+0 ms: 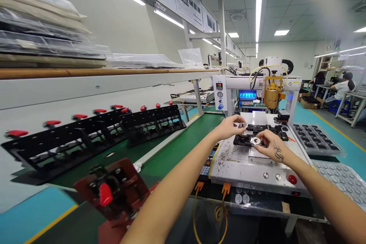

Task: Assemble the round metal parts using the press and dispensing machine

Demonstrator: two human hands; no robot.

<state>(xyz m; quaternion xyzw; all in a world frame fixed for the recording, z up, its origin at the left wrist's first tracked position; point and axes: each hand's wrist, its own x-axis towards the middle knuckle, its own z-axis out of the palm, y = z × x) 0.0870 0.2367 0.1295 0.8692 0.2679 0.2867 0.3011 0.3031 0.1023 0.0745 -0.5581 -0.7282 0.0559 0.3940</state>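
1. White metal machine bed (228,164) carries a black rectangular fixture (241,141).
2. Left fingers (236,119) pinch a small silvery round part (243,125), right fingers (263,135) a pale round disc (256,141), at the fixture.
3. Those fingers partly hide both.

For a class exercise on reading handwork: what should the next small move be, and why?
Perhaps the right hand should lower its pale round part onto the black fixture: it is pinched close to the fixture, and the left hand holds a shiny round part nearby. The exact spot is too small to tell.
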